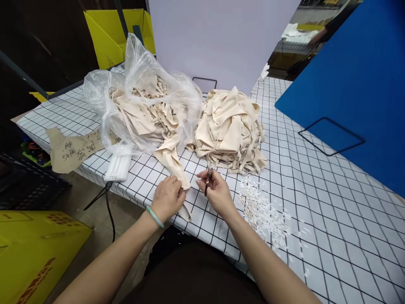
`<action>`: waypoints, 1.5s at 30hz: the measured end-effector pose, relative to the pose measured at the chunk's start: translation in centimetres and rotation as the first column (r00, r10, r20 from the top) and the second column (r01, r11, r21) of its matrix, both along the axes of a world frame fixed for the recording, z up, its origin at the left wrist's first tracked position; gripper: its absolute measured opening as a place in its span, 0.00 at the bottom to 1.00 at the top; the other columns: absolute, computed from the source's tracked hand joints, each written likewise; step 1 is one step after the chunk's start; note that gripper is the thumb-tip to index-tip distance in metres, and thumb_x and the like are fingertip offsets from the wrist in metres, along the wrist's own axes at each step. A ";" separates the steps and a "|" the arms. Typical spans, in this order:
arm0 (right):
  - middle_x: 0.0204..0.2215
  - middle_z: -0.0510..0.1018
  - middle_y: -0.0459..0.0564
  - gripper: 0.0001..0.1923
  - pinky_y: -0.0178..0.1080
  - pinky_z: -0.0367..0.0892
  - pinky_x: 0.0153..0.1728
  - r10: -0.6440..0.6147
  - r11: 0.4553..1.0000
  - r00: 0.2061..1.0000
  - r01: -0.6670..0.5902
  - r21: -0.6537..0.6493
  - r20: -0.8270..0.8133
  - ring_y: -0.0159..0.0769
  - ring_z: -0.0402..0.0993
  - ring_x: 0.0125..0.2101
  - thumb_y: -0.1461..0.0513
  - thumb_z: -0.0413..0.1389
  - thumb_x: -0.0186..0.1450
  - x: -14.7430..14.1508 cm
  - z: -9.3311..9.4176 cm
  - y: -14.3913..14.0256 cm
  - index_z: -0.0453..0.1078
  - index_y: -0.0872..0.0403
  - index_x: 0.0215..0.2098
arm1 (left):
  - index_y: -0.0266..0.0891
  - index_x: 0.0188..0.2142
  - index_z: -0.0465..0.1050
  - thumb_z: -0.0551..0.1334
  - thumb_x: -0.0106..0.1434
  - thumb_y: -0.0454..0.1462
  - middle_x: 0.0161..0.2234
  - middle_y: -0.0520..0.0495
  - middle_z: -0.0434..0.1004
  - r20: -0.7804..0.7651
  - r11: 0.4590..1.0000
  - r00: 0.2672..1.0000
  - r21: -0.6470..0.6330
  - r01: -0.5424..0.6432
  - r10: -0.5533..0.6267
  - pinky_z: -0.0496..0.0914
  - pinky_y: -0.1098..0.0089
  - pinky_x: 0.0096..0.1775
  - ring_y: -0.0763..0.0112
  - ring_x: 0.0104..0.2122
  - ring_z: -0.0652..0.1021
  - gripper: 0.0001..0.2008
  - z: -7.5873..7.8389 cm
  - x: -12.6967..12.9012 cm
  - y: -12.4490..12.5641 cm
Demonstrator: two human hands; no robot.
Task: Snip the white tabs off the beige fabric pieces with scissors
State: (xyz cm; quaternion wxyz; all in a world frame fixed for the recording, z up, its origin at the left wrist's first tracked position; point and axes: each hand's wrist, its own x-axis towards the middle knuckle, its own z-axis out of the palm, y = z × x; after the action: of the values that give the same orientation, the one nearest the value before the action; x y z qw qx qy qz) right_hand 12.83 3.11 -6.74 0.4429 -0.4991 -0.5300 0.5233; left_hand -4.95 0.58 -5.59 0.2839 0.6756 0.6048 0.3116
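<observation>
One long, soft beige fabric strip (172, 158) is gripped in the left hand (167, 196), fingers curled over its lower part near the close edge of the table (294, 169), which wears a white covering with a black grid. The strip's upper end lies against a crumpled clear plastic bag (139, 67) containing similar beige fabric. Just beside it, the right hand (220, 194) is closed around small dark-handled scissors (208, 183). Beyond that hand sits a heaped beige fabric pile (228, 122); tiny white scraps (264, 213) lie scattered to its right.
</observation>
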 end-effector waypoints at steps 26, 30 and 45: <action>0.51 0.80 0.49 0.12 0.52 0.57 0.63 0.221 0.903 0.975 -0.211 0.375 0.019 0.43 0.65 0.60 0.65 0.61 0.60 -0.8 4.5 0.5 0.76 0.47 0.42 | 0.38 0.38 0.72 0.57 0.70 0.48 0.19 0.57 0.60 0.672 0.911 0.726 -0.377 0.165 0.147 0.52 0.75 0.23 0.79 0.20 0.56 0.16 5.6 -1.2 -5.4; 0.50 0.80 0.48 0.20 0.50 0.61 0.61 0.462 0.794 0.862 -0.507 0.336 0.208 0.43 0.59 0.65 0.70 0.59 0.59 1.3 6.2 -0.3 0.76 0.45 0.47 | 0.38 0.35 0.70 0.57 0.70 0.48 0.23 0.54 0.66 0.655 0.894 0.753 -0.375 0.244 0.069 0.57 0.75 0.24 0.77 0.21 0.62 0.16 5.8 -0.6 -4.8; 0.46 0.78 0.52 0.11 0.42 0.68 0.53 0.323 0.901 0.943 -0.331 0.281 0.076 0.42 0.74 0.50 0.62 0.65 0.59 0.9 3.1 -5.1 0.75 0.51 0.41 | 0.37 0.33 0.72 0.66 0.62 0.51 0.21 0.56 0.59 0.778 0.806 0.603 -0.465 0.366 0.176 0.51 0.75 0.25 0.79 0.21 0.57 0.18 5.8 -0.5 -5.4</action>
State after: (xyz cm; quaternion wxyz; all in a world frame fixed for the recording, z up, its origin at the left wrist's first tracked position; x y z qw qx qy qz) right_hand 13.76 -2.03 -3.64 0.4099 -0.3400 -0.6833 0.4996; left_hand -5.48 -4.86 0.24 0.7307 0.3777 0.4405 0.3596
